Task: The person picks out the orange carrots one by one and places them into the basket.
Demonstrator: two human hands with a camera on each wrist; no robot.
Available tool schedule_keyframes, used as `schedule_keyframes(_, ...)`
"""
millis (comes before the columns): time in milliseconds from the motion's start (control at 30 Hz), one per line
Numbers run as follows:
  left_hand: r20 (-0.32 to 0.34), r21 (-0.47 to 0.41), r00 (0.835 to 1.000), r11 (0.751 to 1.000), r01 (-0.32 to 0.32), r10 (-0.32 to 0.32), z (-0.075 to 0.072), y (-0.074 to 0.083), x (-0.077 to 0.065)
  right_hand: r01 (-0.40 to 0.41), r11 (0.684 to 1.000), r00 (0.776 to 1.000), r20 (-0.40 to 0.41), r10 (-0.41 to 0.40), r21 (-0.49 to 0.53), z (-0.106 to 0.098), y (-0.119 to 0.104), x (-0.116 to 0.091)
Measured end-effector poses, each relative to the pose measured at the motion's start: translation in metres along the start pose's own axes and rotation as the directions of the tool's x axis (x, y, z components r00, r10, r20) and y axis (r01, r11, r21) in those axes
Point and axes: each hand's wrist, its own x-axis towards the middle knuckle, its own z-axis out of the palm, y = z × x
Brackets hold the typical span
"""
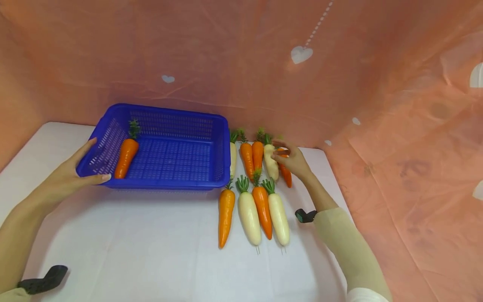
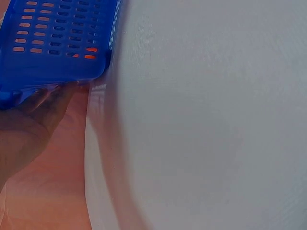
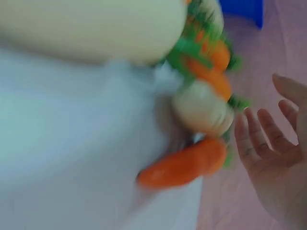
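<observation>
A blue plastic basket (image 1: 181, 183) is at the left, with one carrot (image 1: 126, 158) lying along its left side. My left hand (image 1: 69, 174) grips the basket's left end, thumb over the front rim; the left wrist view shows its fingers (image 2: 57, 103) against the underside of the rim. My right hand (image 1: 296, 161) is at the right end of the back row, beside a white radish (image 1: 270, 161) and the rightmost carrot (image 1: 286, 175). Its fingers are loosely extended, with nothing held, in the right wrist view, where that carrot (image 3: 182, 165) lies just left of the hand.
Two more carrots (image 1: 247, 158) and a white radish (image 1: 232, 161), partly hidden by the basket, lie in the back row. In front are a lighter carrot (image 1: 226, 216), another carrot (image 1: 263, 212) and two white radishes (image 1: 250, 216). A pink curtain (image 1: 241, 63) hangs behind the white table (image 1: 151, 251).
</observation>
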Motion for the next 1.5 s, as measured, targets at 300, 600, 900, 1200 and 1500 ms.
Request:
schedule_keyframes(300,-0.004,0.025,1.0,1.0,-0.004,0.004,0.001,0.0,-0.002,-0.131,0.982,0.989,-0.083,0.121,-0.133,-0.02,0.039,-0.004)
schedule_keyframes(600,0.008,0.006,1.0,1.0,0.01,-0.01,0.0,0.001,-0.004,-0.174,0.959,0.973,0.109,0.202,-0.222,-0.024,0.051,0.002)
schedule_keyframes(900,0.016,0.017,1.0,1.0,0.017,-0.017,0.0,0.005,-0.001,-0.227,0.931,0.953,0.134,0.273,-0.285,-0.028,0.051,0.014)
schedule_keyframes(1200,0.002,0.01,1.0,1.0,0.003,-0.003,-0.001,0.004,0.0,-0.259,0.954,0.957,0.092,0.275,-0.151,-0.031,0.045,0.012)
schedule_keyframes(1500,-0.005,-0.022,1.0,1.0,-0.008,0.007,0.001,0.0,0.0,-0.16,0.985,0.979,0.115,0.167,-0.068,-0.023,0.018,0.016)
